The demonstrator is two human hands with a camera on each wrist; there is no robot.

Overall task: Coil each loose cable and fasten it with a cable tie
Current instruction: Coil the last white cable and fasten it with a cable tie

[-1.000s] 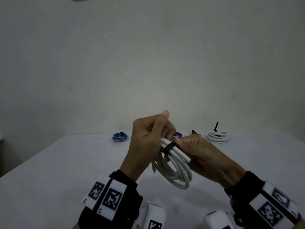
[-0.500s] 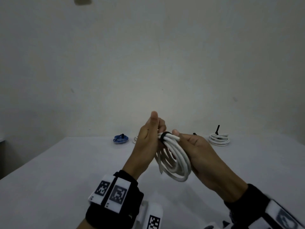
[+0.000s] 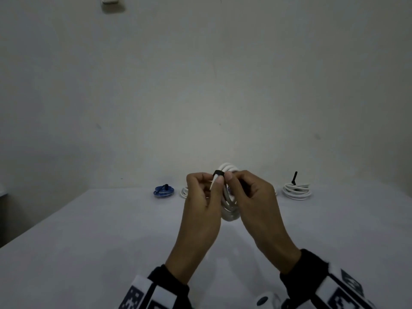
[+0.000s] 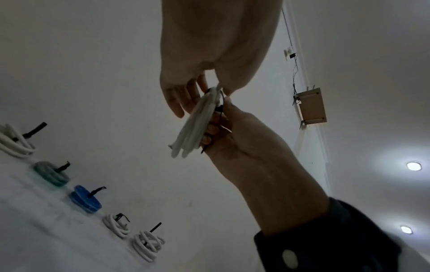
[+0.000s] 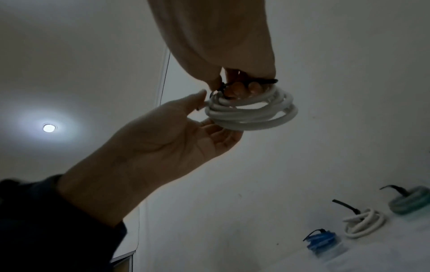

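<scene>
- Pinching the black cable tie [image 3: 218,174] where it rings the strands, the left hand [image 3: 204,198] has thumb and forefinger closed on it at the top of the white coil [image 5: 252,112]; this looks meant to steady the band while it is drawn snug.
- The right hand [image 3: 252,197] meets it from the other side, its grip curled round the tie's loose tail [image 5: 267,81] and the nearest strands, so pull and counter-hold sit just beside each other.
- In the right wrist view the left hand's other fingers [image 5: 223,136] lie open under the loops, seemingly cradling them so the turns do not spring apart.
- Both hands hold the coil in the air, well above the bench [image 3: 89,230], which leaves room for the loops to hang and the tail to pass freely.
- One short cable end [image 3: 213,184] pokes down past the tie; it probably needs tucking or it may slip out.
- Judging from this, the fastening is nearly done but not yet cinched.
- Along the bench's far edge lie finished bundles, each with a black tie tail standing up: a blue coil [image 3: 163,191], a white bundle [image 3: 296,191], and in the left wrist view a green coil [image 4: 51,176]. Set in a row, they stay out of the working space.
</scene>
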